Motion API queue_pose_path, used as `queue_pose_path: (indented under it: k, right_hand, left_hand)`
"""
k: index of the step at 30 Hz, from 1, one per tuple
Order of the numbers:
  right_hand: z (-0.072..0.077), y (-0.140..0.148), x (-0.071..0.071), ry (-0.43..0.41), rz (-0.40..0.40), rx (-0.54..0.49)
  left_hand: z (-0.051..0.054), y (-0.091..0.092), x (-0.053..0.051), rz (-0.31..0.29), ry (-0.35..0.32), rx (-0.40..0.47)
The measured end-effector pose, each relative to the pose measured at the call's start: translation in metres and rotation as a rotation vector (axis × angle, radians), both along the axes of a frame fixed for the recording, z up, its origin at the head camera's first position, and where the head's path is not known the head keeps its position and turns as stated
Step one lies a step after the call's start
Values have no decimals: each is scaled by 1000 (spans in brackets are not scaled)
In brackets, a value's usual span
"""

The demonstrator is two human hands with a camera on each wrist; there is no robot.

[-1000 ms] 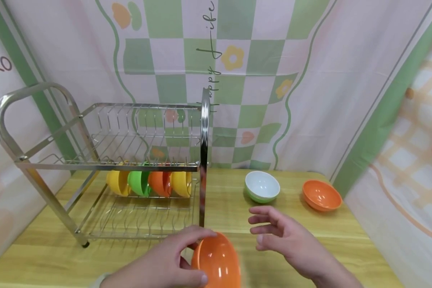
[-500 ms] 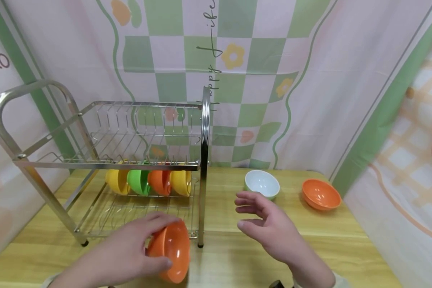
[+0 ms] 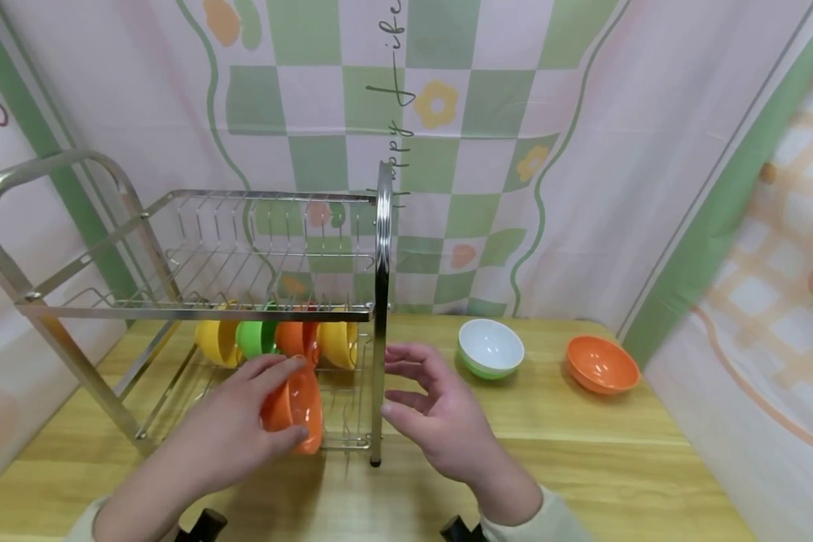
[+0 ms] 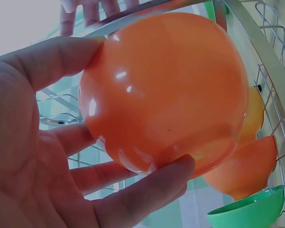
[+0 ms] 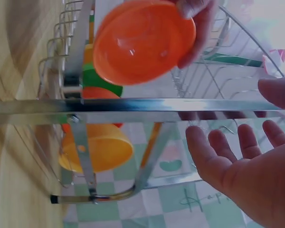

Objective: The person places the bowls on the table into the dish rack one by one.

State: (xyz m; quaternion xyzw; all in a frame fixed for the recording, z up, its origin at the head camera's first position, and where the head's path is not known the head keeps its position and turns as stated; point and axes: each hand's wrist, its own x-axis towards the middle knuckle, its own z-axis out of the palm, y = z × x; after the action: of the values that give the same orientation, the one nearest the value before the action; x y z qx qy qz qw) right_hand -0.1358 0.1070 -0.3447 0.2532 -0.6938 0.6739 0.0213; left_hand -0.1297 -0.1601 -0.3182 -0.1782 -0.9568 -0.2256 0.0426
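Observation:
My left hand [image 3: 226, 421] grips an orange bowl [image 3: 307, 410] by its edge, thumb on one side and fingers on the other. The bowl is tilted on its side, its hollow facing right, at the front of the lower tier of a metal dish rack [image 3: 196, 314]. Its rounded outside fills the left wrist view. Behind it on that tier stand a yellow bowl [image 3: 215, 345], a green bowl [image 3: 252, 339], a red-orange bowl [image 3: 291, 339] and another yellow bowl [image 3: 341, 348], all on edge. My right hand [image 3: 440, 421] is beside the rack's right post, fingers loosely extended, holding nothing; contact cannot be told.
On the table [image 3: 583, 474] to the right stand a white-lined green bowl [image 3: 491, 350] and an orange bowl [image 3: 603, 366]. The rack's upper wire tier [image 3: 271, 260] overhangs the stored bowls. A patterned curtain [image 3: 508, 98] hangs behind.
My left hand has carried the orange bowl left and forward from the table's front to the rack's lower tier. My right hand has moved left to the rack's right post.

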Motion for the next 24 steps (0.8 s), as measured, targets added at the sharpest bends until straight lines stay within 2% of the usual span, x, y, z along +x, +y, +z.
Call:
queue_pose_path:
  k: [6,12,20,24]
  right_hand:
    - [-5,-5,-4,-35,-56,86]
    - [-9,-9,-8,-29,-72,97]
    - [-16,-14,-12,-70,-123,144]
    - [-18,-15,-12,-47,-120,173]
  left_hand:
    - [-2,2,-7,-1,-3,-1]
    - [-2,3,-11,0,-12,-12]
    - [-3,5,-16,16,-20,-22]
    - [-3,6,-17,15,-17,-33]
